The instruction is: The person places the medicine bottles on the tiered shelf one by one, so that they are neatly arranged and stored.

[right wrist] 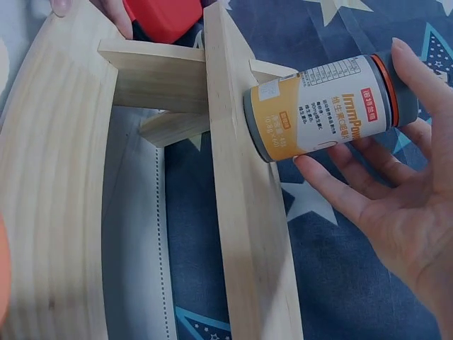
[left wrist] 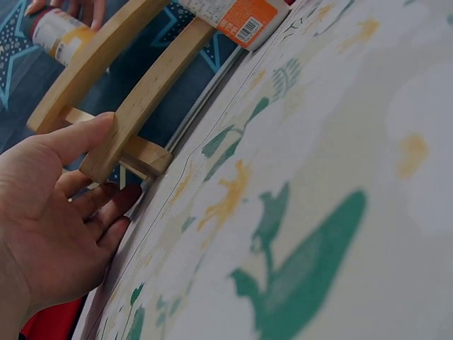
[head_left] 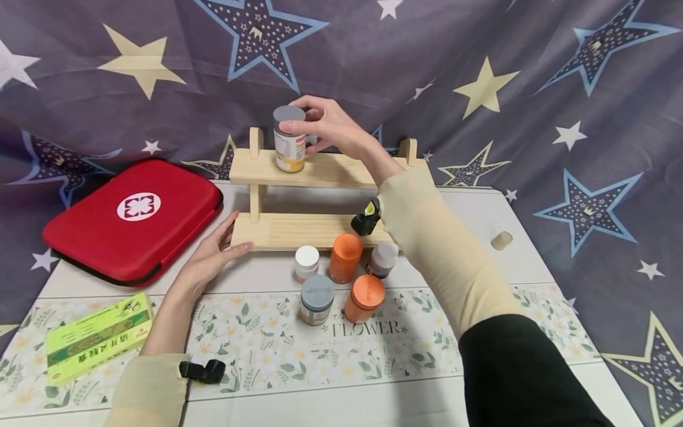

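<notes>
White floral-banded table (head_left: 525, 264), red case (head_left: 128, 228), green box (head_left: 98, 341), wooden shelf (head_left: 304, 230), five lidded bottles (head_left: 347, 258), small tan piece (head_left: 501, 240)

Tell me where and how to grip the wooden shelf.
Probably by the left end of its lower board, from the left, pinched front and back: that flat end of the wooden shelf juts past the post, while bottles stand in front.

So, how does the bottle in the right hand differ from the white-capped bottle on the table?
The held bottle has a grey lid; the white-capped bottle has a white one. The held bottle is larger than the white-capped bottle. The right hand grips the held bottle at the upper shelf, while the white-capped bottle stands on the table. Both are upright.
</notes>
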A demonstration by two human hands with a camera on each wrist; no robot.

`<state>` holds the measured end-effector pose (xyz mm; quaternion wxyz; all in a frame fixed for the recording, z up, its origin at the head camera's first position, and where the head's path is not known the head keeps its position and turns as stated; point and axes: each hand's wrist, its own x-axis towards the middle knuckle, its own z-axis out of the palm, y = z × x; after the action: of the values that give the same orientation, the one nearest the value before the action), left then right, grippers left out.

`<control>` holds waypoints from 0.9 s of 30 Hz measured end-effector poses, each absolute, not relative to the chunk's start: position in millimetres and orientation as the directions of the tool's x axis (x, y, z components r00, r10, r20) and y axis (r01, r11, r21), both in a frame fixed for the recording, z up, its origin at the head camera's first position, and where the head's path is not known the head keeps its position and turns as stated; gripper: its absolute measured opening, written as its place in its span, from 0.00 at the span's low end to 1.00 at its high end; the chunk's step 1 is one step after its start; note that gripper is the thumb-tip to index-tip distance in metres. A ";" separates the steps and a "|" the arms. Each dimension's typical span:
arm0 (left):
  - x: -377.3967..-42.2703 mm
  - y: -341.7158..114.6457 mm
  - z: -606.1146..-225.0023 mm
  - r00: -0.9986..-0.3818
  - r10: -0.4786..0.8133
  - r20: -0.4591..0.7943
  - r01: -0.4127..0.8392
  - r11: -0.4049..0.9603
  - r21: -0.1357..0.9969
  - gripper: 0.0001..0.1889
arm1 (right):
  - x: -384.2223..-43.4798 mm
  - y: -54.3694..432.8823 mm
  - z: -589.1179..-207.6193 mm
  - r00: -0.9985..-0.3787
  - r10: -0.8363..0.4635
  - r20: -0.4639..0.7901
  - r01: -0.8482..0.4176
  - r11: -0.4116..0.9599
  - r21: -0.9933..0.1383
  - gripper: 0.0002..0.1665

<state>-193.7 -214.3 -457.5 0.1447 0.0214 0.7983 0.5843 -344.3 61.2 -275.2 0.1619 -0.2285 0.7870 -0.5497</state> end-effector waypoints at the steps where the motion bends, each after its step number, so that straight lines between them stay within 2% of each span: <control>1: -193.9 -214.4 -457.7 -0.957 0.204 -0.207 -0.135 0.318 0.938 0.51 | -344.2 60.5 -275.6 -0.845 -0.535 -0.004 -0.181 0.292 -0.939 0.27; 7: -195.4 -216.3 -458.2 -0.957 0.200 -0.212 -0.137 0.332 0.933 0.52 | -343.2 57.0 -276.1 -0.841 -0.541 -0.005 -0.184 0.295 -0.937 0.28; 15: -196.4 -216.5 -458.4 -0.957 0.196 -0.214 -0.142 0.327 0.934 0.51 | -339.9 65.1 -275.3 -0.828 -0.559 -0.028 -0.202 0.346 -0.916 0.36; 21: -196.1 -215.4 -458.8 -0.959 0.197 -0.205 -0.136 0.316 0.939 0.52 | -331.9 83.8 -275.8 -0.857 -0.514 -0.027 -0.221 0.415 -0.883 0.39; 24: -196.4 -215.1 -458.8 -0.959 0.201 -0.202 -0.135 0.304 0.943 0.52 | -325.8 95.3 -279.6 -0.868 -0.496 0.008 -0.234 0.396 -0.888 0.39; 27: -196.5 -214.9 -458.6 -0.958 0.205 -0.201 -0.133 0.304 0.943 0.52 | -319.0 107.4 -285.6 -0.868 -0.487 0.099 -0.280 0.316 -0.907 0.36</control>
<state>-196.5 -214.9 -458.6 0.1433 0.0225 0.7947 0.5894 -319.0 107.4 -285.6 0.0966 -0.2380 0.8053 -0.5344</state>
